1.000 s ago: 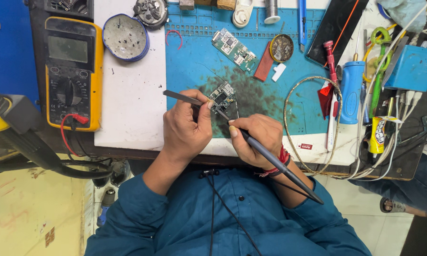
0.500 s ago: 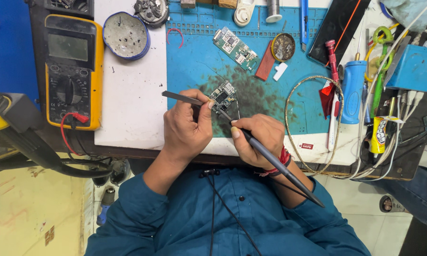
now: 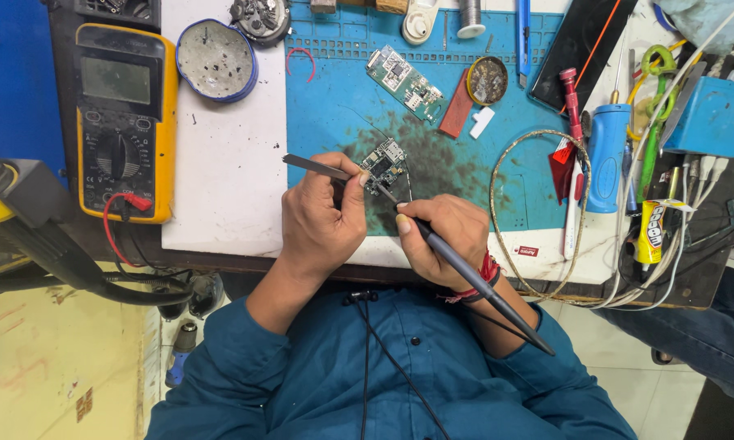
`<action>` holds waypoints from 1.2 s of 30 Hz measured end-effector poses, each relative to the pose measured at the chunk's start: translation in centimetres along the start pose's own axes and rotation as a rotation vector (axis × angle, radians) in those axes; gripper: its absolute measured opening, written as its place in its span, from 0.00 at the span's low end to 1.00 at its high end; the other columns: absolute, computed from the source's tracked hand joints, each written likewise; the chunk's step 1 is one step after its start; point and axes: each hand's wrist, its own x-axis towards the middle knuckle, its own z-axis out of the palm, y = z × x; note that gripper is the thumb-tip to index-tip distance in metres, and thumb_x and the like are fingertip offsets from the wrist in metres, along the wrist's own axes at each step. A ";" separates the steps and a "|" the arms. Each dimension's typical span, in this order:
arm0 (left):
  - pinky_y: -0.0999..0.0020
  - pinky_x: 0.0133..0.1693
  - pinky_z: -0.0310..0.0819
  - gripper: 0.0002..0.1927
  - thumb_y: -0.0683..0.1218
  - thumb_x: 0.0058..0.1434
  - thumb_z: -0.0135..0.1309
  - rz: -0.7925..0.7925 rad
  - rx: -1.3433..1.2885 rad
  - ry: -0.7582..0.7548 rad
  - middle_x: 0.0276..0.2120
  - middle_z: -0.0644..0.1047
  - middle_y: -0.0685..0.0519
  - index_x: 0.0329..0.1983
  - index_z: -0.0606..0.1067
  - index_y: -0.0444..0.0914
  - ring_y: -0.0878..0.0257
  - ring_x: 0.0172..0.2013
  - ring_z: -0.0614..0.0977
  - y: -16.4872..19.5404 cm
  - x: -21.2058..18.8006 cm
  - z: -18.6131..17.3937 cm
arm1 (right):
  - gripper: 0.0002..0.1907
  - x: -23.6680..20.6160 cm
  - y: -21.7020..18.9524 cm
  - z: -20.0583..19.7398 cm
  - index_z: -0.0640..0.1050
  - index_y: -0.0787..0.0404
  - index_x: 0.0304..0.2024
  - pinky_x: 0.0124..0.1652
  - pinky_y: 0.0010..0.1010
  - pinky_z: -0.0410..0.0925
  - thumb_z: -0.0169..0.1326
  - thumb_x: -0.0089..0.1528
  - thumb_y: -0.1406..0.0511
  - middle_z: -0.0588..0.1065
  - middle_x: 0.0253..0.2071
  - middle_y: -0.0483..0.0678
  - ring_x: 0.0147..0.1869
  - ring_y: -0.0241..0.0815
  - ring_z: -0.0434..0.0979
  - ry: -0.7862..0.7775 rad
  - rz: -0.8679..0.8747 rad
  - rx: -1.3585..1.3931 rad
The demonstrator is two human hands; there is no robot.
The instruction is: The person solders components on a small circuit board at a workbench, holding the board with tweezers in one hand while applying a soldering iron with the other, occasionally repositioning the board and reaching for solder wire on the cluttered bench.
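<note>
- Left hand (image 3: 322, 220) pinches thin metal tweezers (image 3: 314, 167), tips down at the small circuit board (image 3: 383, 165).
- Right hand (image 3: 442, 236) is wrapped pen-style round a dark soldering iron (image 3: 481, 285), tip touching the board's near edge.
- Board lies flat on the blue work mat (image 3: 342, 98), just beyond both hands, on the counter (image 3: 220, 187).
- Judged light, stiff and fragile, with tiny parts on top; likely slides if nudged, so best held by its bare edges.
- A second, longer board (image 3: 405, 81) lies further up the mat; a yellow multimeter (image 3: 127, 122) sits far left.
</note>
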 end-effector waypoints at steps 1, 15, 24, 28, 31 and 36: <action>0.69 0.27 0.73 0.07 0.38 0.68 0.57 -0.006 -0.003 -0.001 0.26 0.78 0.53 0.44 0.70 0.36 0.65 0.23 0.82 0.0 0.0 0.0 | 0.06 0.0 0.0 0.0 0.77 0.64 0.40 0.30 0.34 0.66 0.61 0.61 0.72 0.74 0.25 0.48 0.27 0.45 0.75 0.008 0.011 0.003; 0.70 0.25 0.72 0.07 0.38 0.68 0.57 -0.003 -0.007 -0.012 0.26 0.77 0.53 0.44 0.70 0.36 0.66 0.22 0.81 0.0 0.1 -0.1 | 0.06 0.1 -0.1 0.0 0.78 0.64 0.40 0.30 0.34 0.65 0.61 0.60 0.72 0.73 0.25 0.48 0.26 0.45 0.75 -0.003 0.009 -0.008; 0.70 0.26 0.72 0.07 0.38 0.68 0.57 -0.006 -0.003 -0.009 0.25 0.77 0.53 0.44 0.70 0.36 0.66 0.22 0.81 -0.1 -0.1 0.0 | 0.06 -0.1 0.0 0.0 0.78 0.64 0.40 0.31 0.34 0.67 0.61 0.61 0.73 0.75 0.26 0.49 0.27 0.46 0.76 0.037 0.036 -0.020; 0.69 0.30 0.76 0.07 0.37 0.70 0.56 0.029 -0.075 0.039 0.30 0.78 0.51 0.46 0.70 0.36 0.64 0.28 0.83 0.0 -0.2 -0.1 | 0.11 -0.1 -0.2 -0.3 0.78 0.65 0.48 0.36 0.33 0.72 0.60 0.63 0.72 0.80 0.33 0.50 0.34 0.46 0.82 0.031 0.025 -0.030; 0.68 0.29 0.74 0.07 0.37 0.69 0.57 0.019 -0.031 0.045 0.29 0.78 0.51 0.45 0.70 0.36 0.62 0.26 0.83 0.1 -0.2 -0.1 | 0.13 0.2 -0.6 -0.1 0.78 0.65 0.51 0.39 0.34 0.74 0.60 0.64 0.72 0.82 0.39 0.52 0.39 0.48 0.84 -0.009 0.002 -0.123; 0.65 0.29 0.75 0.07 0.37 0.68 0.56 0.050 0.009 0.028 0.29 0.78 0.49 0.45 0.70 0.35 0.59 0.27 0.84 0.3 -0.2 -0.2 | 0.15 0.9 -1.4 0.2 0.78 0.63 0.52 0.39 0.36 0.74 0.62 0.64 0.67 0.81 0.41 0.54 0.38 0.50 0.83 -0.075 0.026 -0.203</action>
